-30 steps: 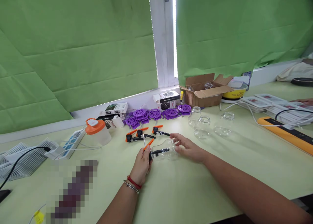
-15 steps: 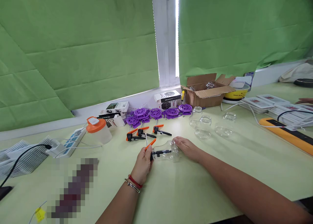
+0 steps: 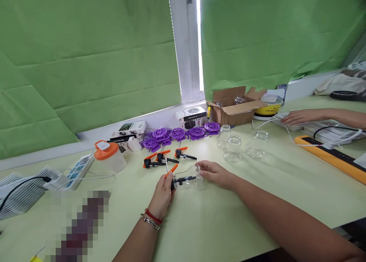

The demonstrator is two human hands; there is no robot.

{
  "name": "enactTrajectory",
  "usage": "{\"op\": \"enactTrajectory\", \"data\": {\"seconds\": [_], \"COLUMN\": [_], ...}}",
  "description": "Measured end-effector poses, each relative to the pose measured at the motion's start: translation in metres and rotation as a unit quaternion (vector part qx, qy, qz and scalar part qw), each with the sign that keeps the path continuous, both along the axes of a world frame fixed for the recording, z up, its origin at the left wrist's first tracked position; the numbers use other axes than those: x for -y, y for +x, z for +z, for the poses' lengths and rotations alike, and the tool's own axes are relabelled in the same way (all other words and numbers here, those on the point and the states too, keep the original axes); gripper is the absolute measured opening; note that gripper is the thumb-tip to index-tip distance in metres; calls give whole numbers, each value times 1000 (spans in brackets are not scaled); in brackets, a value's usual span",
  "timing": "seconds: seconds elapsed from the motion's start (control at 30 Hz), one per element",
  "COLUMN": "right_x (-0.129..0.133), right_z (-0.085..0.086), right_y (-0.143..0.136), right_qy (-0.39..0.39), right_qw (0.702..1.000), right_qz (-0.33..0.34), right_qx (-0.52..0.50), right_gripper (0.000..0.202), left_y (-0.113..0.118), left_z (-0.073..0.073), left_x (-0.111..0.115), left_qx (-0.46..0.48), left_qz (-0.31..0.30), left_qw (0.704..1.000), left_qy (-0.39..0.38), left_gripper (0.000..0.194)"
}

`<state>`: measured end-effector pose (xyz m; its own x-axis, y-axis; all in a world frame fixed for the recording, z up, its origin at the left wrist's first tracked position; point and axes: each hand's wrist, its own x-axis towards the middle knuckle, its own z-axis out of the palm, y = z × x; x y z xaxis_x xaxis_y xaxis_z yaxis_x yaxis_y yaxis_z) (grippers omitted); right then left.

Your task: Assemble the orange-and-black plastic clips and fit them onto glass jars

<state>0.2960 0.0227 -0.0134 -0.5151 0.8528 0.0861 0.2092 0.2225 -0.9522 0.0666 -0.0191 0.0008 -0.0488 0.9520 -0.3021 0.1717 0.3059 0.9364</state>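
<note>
My left hand [image 3: 162, 189] is closed round a black top with an orange lever [image 3: 172, 169] and a thin metal rod. Its black stem [image 3: 187, 179] runs inside a clear jar [image 3: 197, 184], which lies on its side just over the table. Fingers of my right hand [image 3: 215, 173] curl round the jar's wide base from the right. Beyond my hands lie three more black tops with orange levers [image 3: 163, 157]. Several purple wheel-shaped parts [image 3: 177, 134] are heaped behind them. Three clear jars [image 3: 234, 148] stand upright to the right.
An open cardboard box [image 3: 236, 111] and small printed boxes [image 3: 190, 117] line the wall. At left are an orange-lidded jug [image 3: 110, 155] and a power strip [image 3: 80, 172]. A yellow-and-black bar [image 3: 328, 157] lies at right, near another person's hand [image 3: 297, 117] on white stacks.
The view has shifted slightly. My right hand's fingers wrap further round the jar's base. Another person's hand has reached in over the white stacks at right.
</note>
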Motion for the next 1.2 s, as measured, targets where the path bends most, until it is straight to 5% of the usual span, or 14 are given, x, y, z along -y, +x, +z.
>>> {"op": "enactTrajectory", "data": {"seconds": [0.23,0.33,0.5,0.93,1.2], "right_x": [-2,0,6,-4,-2], "right_z": [-1,0,4,-6,4], "right_y": [-8,-3,6,1,-4], "right_qy": [56,41,47,44,19], "right_qw": [996,998,998,999,1000], "right_qz": [-56,-37,7,-11,2], "right_qx": [38,22,43,23,9], "right_gripper": [56,52,82,59,43], "left_y": [0,0,1,2,1], "left_z": [0,1,1,3,1], "left_x": [1,1,0,1,-1], "left_qx": [9,29,37,39,23], "left_qz": [2,8,3,21,10], "left_qw": [1000,1000,999,999,1000], "left_qy": [-4,-7,-3,-18,-11], "left_gripper": [52,47,46,48,49]}}
